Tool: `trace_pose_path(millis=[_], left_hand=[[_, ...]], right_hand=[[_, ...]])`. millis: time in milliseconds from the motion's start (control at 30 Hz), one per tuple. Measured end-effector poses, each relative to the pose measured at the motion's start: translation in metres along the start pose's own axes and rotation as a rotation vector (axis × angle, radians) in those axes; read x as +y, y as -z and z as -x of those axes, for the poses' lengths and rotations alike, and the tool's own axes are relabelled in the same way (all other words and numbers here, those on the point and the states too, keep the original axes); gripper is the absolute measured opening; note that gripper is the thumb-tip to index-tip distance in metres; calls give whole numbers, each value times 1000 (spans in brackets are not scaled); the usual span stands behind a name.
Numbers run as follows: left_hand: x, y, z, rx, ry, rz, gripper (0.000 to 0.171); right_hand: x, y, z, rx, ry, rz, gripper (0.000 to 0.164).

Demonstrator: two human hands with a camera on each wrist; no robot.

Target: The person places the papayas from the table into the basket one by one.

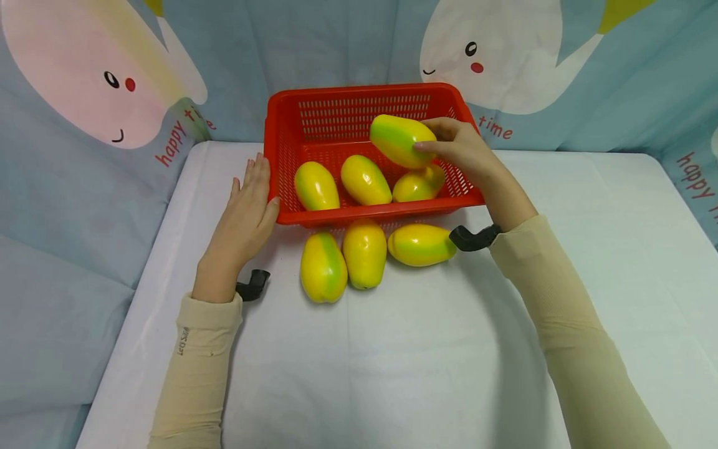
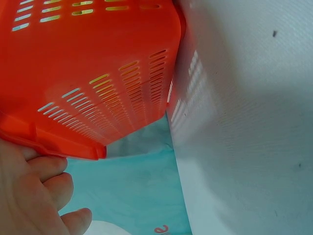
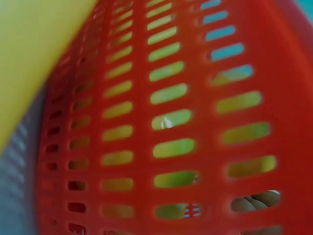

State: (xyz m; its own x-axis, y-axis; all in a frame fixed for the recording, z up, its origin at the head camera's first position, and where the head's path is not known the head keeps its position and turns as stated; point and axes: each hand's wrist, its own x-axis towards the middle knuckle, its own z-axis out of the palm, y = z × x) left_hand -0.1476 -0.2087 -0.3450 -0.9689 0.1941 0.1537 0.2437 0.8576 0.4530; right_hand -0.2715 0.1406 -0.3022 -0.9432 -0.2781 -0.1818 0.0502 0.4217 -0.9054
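Okay, on the desk (image 1: 426, 355) I see a red plastic basket (image 1: 336, 216); my left hand (image 1: 241, 212) lies against its left wall, fingers extended. My right hand (image 1: 462, 148), the nearer one, pinches a mango-like fruit (image 1: 399, 140) over the basket's right half: fruit left of that hand, long axis roughly sideways. Glossy yellow, green-streaked.
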Motion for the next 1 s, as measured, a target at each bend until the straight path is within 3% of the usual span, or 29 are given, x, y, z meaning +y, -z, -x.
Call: trace_pose_path(millis=[333, 600, 1000], left_hand=[[-1, -1, 0, 5, -7, 4, 63], [0, -1, 0, 2, 3, -9, 63], [0, 0, -1, -1, 10, 1, 64]], right_hand=[[-1, 0, -21, -53, -59, 51, 61], [6, 1, -29, -14, -75, 136, 65], [6, 2, -27, -90, -133, 124, 69]])
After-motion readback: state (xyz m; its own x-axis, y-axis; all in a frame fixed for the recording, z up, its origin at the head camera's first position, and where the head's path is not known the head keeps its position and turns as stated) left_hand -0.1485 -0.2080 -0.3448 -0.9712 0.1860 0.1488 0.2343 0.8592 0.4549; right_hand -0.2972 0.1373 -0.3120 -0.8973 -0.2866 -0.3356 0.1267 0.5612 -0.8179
